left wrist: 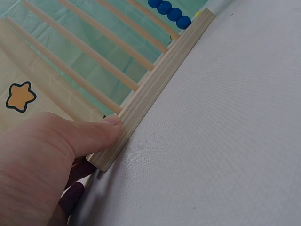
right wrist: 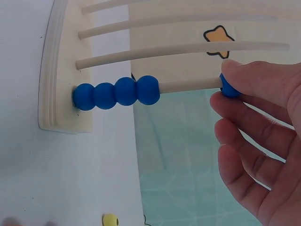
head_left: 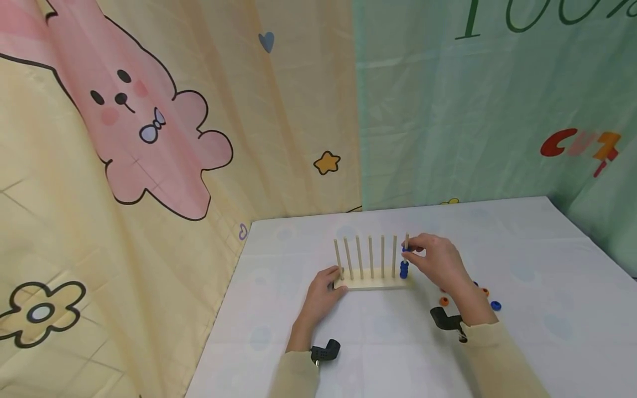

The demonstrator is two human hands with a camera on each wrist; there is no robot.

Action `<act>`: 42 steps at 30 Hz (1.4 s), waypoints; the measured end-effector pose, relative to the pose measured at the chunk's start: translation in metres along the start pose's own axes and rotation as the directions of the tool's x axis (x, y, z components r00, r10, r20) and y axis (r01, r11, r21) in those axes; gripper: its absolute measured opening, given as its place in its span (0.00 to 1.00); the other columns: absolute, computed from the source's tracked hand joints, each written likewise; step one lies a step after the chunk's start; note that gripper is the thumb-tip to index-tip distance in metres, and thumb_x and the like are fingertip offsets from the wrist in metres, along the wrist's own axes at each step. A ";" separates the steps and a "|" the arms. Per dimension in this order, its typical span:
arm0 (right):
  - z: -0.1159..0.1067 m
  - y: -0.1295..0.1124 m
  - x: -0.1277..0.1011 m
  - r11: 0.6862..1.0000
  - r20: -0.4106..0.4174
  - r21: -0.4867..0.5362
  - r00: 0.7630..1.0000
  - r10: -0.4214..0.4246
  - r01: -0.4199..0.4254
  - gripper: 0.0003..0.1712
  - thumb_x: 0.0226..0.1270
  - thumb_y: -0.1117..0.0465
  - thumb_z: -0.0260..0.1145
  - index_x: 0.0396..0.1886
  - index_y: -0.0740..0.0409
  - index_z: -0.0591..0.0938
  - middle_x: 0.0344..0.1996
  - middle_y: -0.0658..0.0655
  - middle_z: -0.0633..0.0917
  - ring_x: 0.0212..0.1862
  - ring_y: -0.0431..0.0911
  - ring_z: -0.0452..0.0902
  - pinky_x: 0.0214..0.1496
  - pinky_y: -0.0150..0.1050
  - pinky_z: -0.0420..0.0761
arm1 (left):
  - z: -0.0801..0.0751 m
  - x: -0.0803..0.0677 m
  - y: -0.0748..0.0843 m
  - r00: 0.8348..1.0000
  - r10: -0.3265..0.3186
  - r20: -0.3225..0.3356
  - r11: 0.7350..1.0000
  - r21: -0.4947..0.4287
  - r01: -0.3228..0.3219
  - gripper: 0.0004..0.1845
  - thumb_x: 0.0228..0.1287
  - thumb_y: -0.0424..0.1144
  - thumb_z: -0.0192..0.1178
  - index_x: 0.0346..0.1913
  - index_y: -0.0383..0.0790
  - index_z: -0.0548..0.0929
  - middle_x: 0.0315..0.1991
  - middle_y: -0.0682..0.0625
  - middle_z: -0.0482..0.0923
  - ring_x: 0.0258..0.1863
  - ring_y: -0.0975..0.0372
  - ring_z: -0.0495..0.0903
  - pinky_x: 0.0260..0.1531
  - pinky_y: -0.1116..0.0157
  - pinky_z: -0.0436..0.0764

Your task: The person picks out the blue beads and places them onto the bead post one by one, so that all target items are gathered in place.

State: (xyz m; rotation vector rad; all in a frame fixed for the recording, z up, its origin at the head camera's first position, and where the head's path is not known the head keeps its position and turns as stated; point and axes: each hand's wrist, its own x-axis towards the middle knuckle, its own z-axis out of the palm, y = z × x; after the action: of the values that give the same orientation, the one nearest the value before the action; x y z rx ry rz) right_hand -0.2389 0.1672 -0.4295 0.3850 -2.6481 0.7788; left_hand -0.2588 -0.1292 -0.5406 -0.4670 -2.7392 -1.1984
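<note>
A pale wooden peg rack (head_left: 373, 282) stands on the white table, several thin rods rising from its long base. My left hand (head_left: 320, 296) grips the base's left end; the left wrist view has its thumb (left wrist: 110, 125) along the front edge. At the other end, my right hand (head_left: 440, 260) pinches a blue bead (right wrist: 229, 87) between thumb and forefinger, on the upper part of the rightmost rod (right wrist: 188, 85). Several blue beads (right wrist: 126, 91) sit stacked at the foot of that same rod. The other rods carry no beads.
Loose beads lie right of the rack, among them an orange bead (head_left: 444, 301) and a blue bead (head_left: 495, 305); my right forearm partly hides others. A yellow bead (right wrist: 110, 220) shows in the right wrist view. Printed curtains (head_left: 298, 110) hang behind the table (head_left: 388, 342).
</note>
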 end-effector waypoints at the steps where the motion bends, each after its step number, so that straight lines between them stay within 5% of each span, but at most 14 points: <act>1: 0.001 0.000 0.000 1.000 0.002 0.002 1.000 0.002 -0.002 0.11 0.55 0.53 0.69 0.37 0.49 0.84 0.33 0.48 0.81 0.37 0.46 0.75 0.36 0.47 0.76 | 0.000 0.000 0.000 1.000 0.001 0.000 1.000 0.000 -0.001 0.28 0.55 0.46 0.64 0.60 0.44 0.73 0.60 0.57 0.67 0.61 0.62 0.62 0.59 0.60 0.64; 42: 0.027 0.016 -0.007 0.999 0.063 -0.009 0.997 0.048 -0.048 0.11 0.53 0.54 0.70 0.37 0.50 0.84 0.31 0.47 0.80 0.36 0.46 0.75 0.34 0.44 0.76 | 0.001 -0.002 0.002 1.000 -0.024 -0.002 1.000 -0.019 0.024 0.27 0.56 0.45 0.63 0.60 0.45 0.73 0.61 0.56 0.65 0.62 0.61 0.61 0.59 0.59 0.62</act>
State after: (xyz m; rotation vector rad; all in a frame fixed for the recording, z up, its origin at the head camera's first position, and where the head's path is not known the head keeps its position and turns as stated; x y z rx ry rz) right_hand -0.2453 0.1655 -0.4612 0.3503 -2.7273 0.7838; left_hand -0.2566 -0.1275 -0.5404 -0.4364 -2.7417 -1.2301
